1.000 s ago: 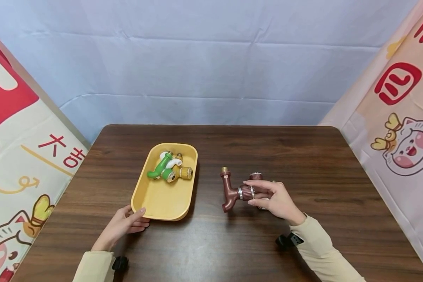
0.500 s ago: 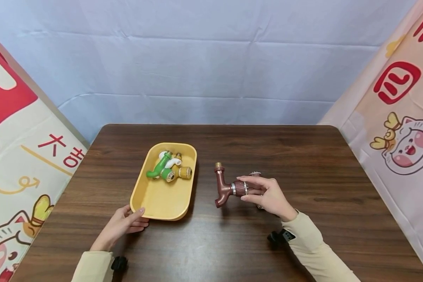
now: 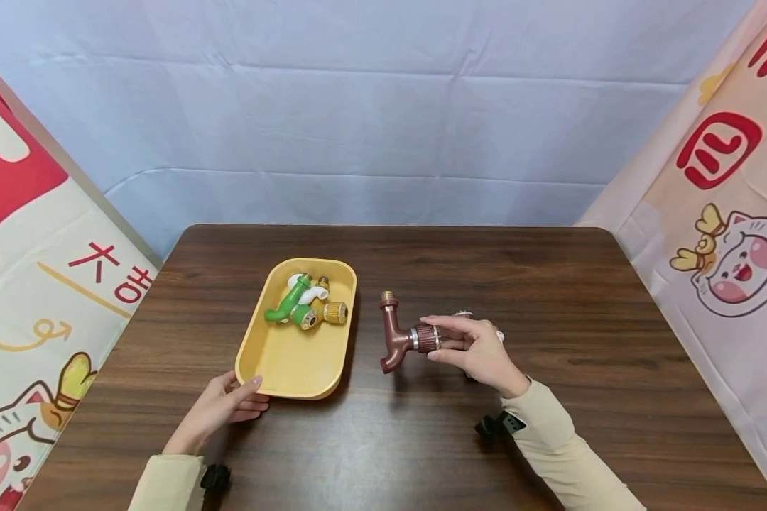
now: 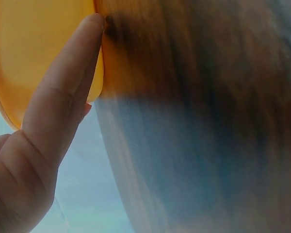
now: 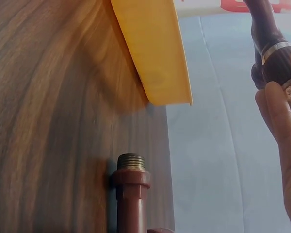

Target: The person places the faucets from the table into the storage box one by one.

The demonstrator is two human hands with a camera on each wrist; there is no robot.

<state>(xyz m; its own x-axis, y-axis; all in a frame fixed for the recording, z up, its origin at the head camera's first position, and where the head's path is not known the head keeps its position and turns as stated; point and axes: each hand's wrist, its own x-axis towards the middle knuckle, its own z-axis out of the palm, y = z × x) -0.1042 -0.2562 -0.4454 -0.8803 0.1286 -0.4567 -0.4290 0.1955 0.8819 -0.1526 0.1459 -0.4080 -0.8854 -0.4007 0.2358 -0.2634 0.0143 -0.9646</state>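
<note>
Brown faucet, held aloft, green faucet visible only in head view

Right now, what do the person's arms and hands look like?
The left sleeve and right sleeve are plain pale cream, each with a small black device near its end. The left hand and right hand wear no gloves.

Head view, right of centre: right hand hides most of the second brown tap; in the tray, white tap and yellow tap partly covered. Right wrist view: held brown tap cut at upper right, second at bottom, tray at top. Left wrist view: table blurred, left hand cut off lower left.
</note>
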